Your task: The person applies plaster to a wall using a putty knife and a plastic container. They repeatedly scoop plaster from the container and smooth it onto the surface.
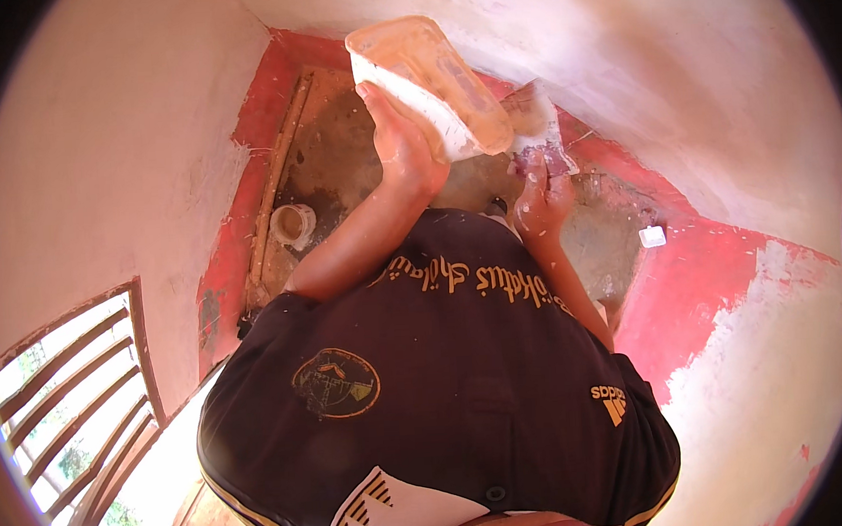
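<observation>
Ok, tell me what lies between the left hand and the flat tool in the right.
In the head view, the tub lies between the left hand, which grips it, and the flat tool in the right hand.

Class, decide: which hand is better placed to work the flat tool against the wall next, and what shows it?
Probably the right hand: it grips the flat tool, on the side toward the right-hand wall. The left hand is occupied, holding the white container.
</observation>
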`<state>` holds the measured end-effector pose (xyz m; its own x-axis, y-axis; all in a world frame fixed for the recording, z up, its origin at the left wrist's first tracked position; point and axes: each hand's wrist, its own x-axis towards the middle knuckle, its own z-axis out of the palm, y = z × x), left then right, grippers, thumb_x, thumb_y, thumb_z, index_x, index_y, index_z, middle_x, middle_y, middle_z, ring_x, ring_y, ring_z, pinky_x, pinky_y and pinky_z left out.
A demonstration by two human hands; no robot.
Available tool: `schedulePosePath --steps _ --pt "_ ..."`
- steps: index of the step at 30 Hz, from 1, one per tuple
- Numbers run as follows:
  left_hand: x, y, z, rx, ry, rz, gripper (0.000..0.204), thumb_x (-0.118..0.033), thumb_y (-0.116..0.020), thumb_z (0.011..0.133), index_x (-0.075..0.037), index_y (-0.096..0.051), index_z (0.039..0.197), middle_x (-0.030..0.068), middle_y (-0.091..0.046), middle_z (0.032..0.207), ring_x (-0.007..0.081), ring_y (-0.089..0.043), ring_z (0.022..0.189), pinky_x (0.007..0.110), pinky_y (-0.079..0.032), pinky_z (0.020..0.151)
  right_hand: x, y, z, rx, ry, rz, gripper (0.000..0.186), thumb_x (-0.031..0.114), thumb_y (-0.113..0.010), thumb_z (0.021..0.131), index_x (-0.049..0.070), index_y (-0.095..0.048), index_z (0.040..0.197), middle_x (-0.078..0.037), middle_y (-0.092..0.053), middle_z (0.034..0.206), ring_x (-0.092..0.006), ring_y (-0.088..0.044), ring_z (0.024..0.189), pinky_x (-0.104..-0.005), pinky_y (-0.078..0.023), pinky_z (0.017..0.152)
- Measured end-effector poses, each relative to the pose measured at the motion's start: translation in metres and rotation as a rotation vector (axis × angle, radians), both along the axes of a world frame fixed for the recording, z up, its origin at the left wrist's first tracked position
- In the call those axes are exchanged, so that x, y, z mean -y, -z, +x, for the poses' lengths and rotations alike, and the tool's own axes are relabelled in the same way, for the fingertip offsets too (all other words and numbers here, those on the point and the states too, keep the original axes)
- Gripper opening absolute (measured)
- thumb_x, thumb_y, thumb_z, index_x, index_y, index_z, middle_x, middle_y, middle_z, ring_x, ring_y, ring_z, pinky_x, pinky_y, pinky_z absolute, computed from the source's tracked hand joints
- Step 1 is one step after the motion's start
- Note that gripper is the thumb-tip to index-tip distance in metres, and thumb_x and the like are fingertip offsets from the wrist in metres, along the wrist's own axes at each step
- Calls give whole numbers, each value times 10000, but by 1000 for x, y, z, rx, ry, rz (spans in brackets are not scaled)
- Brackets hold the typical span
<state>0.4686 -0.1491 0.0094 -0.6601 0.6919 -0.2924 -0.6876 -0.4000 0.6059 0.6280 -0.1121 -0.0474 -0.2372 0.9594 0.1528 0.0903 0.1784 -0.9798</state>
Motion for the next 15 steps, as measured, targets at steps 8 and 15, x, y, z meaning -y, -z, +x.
schedulePosePath --steps 8,15 --pt "4 5 -7 -44 4 69 705 -629 -214 1014 -177 -170 1552 56 -295 1556 269 -328 1420 442 -309 1162 2 10 0 -26 -37 33 182 95 -507 1014 -55 -601 1056 -75 -638 915 -129 -597 772 -277 -503 699" --pt "3 -5 0 -110 -86 30 825 -710 -280 965 -101 -247 1522 87 -382 1499 268 -414 1351 405 -347 1127 -7 -1 3 -132 33 0 220 122 -524 987 -53 -638 917 -65 -633 786 -135 -579 725 -283 -467 675"
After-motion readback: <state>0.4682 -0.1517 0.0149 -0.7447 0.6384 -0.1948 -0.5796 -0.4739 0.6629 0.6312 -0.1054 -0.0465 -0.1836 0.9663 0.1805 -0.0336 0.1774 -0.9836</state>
